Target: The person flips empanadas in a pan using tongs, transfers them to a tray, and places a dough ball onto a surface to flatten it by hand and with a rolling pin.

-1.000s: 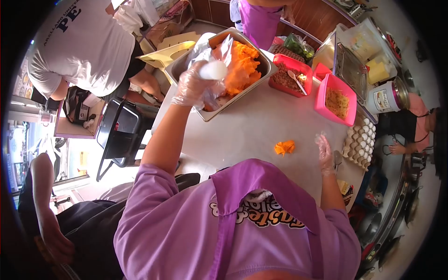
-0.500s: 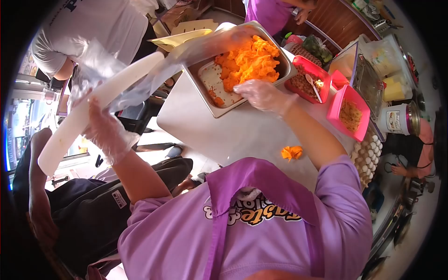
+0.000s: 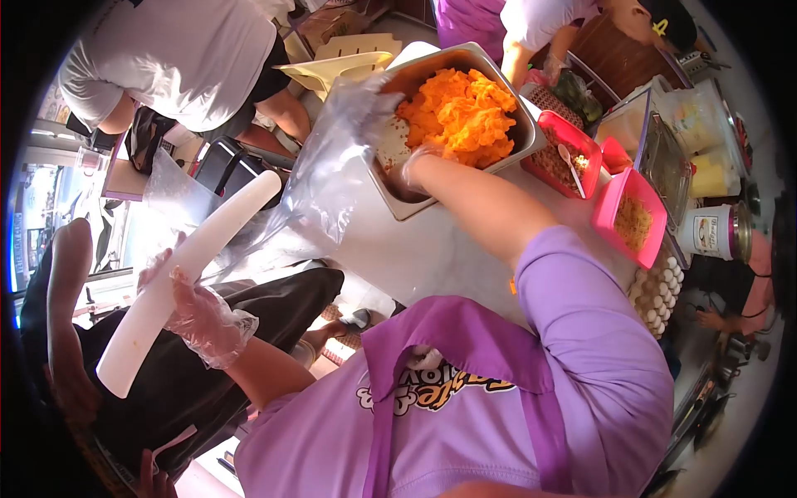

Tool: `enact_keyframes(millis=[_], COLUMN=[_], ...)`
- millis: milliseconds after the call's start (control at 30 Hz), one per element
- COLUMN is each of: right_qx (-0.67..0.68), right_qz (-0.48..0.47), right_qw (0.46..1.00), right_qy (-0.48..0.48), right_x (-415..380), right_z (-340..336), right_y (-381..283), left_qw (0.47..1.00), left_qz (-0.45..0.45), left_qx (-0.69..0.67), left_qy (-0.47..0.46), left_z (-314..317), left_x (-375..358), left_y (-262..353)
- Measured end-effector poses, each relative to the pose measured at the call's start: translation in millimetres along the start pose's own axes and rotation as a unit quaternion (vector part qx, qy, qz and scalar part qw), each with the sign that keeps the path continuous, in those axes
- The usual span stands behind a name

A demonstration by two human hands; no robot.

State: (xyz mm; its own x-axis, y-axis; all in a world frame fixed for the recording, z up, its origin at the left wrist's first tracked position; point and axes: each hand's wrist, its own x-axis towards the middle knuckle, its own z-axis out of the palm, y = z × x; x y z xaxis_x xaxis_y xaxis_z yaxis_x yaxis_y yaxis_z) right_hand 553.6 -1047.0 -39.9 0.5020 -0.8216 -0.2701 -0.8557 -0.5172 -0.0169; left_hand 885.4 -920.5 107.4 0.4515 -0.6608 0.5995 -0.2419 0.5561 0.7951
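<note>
My left hand (image 3: 199,319), in a clear glove, grips a long white curved piece (image 3: 191,278) at the lower left. From beside it, clear plastic film (image 3: 320,178) stretches up over the left end of a metal tray (image 3: 525,156). Soft orange mash (image 3: 465,116) is heaped in the tray, with crumbs on the bare part. My right hand (image 3: 415,170), also gloved, reaches into the tray's near left corner, left of the mash; its fingers are mostly hidden.
Right of the tray stand two pink containers (image 3: 599,166) (image 3: 662,217) of food, one with a spoon. Eggs (image 3: 656,295) and a labelled can (image 3: 716,232) are farther right. A person in white (image 3: 178,58) stands at upper left; another person (image 3: 540,29) leans in at top right.
My right hand has moved left and down into the tray's corner. My left hand and the white piece are lower. The film has spread out, and a person has leaned in at top right.
</note>
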Motion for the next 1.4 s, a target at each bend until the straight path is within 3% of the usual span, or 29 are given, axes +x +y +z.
enact_keyframes(millis=[133,167,200,233,267,333,367,400,433,467,533,633,667,733,867,933,967,1067,1133,1167,1233,1267,1300,1333,1400], right_qx=[0.106,0.206,0.297,0.339,0.258,0.285,0.083,-0.124,-0.238,-0.063,-0.13,-0.133,-0.131,-0.27,-0.39,-0.575,-0.573,-0.545,-0.438,-0.438,-0.476,-0.475,-0.227,0.039,0.087], right_qz=[-0.03,-0.035,-0.037,0.057,0.012,0.233,0.1,-0.039,0.02,0.121,0.02,0.016,0.014,-0.046,-0.072,-0.186,-0.186,-0.136,-0.116,-0.116,-0.105,-0.102,-0.012,0.08,0.118], right_qw=[0.969,0.977,0.941,0.928,0.96,0.911,0.971,0.97,0.936,0.979,0.97,0.974,0.974,0.961,0.918,0.776,0.777,0.814,0.89,0.89,0.844,0.844,0.95,0.978,0.976], right_qy=[0.221,0.032,-0.158,-0.142,-0.113,-0.187,-0.202,-0.205,-0.259,-0.149,-0.204,-0.182,-0.183,0.024,-0.007,-0.182,-0.183,-0.151,-0.052,-0.051,-0.222,-0.226,-0.216,-0.188,-0.159], right_x=[-4,7,26,37,45,12,14,22,54,30,43,48,63,97,64,43,49,73,75,77,74,60,38,25,18], right_z=[-31,-56,-76,-69,-65,-111,-99,-73,-17,-41,-13,8,54,141,89,29,42,104,118,112,80,54,17,-9,-23], right_y=[16,31,53,69,77,38,42,47,48,37,44,54,69,83,58,36,39,53,59,55,42,38,33,28,24], left_qw=[0.999,0.999,1.0,1.0,1.0,0.999,0.999,0.999,0.999,0.999,0.999,0.997,0.997,0.996,0.995,0.994,0.996,0.998,0.998,0.996,0.994,0.996,0.997,0.997,0.995], left_qz=[-0.012,-0.013,-0.014,-0.015,-0.01,-0.008,-0.007,-0.004,-0.003,-0.002,-0.003,0.01,0.03,0.049,0.051,0.056,0.053,0.035,0.022,0.02,0.015,0.01,0.004,0.002,0.004], left_qx=[0.027,0.021,0.014,0.014,0.023,0.031,0.032,0.032,0.032,0.038,0.047,0.066,0.069,0.075,0.064,0.061,0.057,0.048,0.043,0.066,0.086,0.073,0.061,0.061,0.08], left_qy=[0.033,0.024,0.014,0.014,0.005,-0.004,-0.01,-0.015,-0.014,-0.004,0.005,-0.03,-0.025,-0.019,-0.048,-0.067,-0.049,-0.037,-0.043,-0.051,-0.063,-0.051,-0.04,-0.041,-0.06], left_z=[5,-4,-10,-12,-13,-16,-18,-19,-20,-21,-27,-31,-18,-12,-15,-15,-15,-10,-7,-5,-1,2,4,1,-5], left_x=[-6,-5,-4,-3,-3,-5,-4,-4,-4,-5,-7,-2,-4,-4,-1,0,-1,-3,-1,-1,0,0,-1,-1,2], left_y=[9,5,3,2,3,3,3,3,1,-1,-7,-10,-5,-3,-11,-13,-15,-12,-8,-7,-5,-5,-5,-6,-8])
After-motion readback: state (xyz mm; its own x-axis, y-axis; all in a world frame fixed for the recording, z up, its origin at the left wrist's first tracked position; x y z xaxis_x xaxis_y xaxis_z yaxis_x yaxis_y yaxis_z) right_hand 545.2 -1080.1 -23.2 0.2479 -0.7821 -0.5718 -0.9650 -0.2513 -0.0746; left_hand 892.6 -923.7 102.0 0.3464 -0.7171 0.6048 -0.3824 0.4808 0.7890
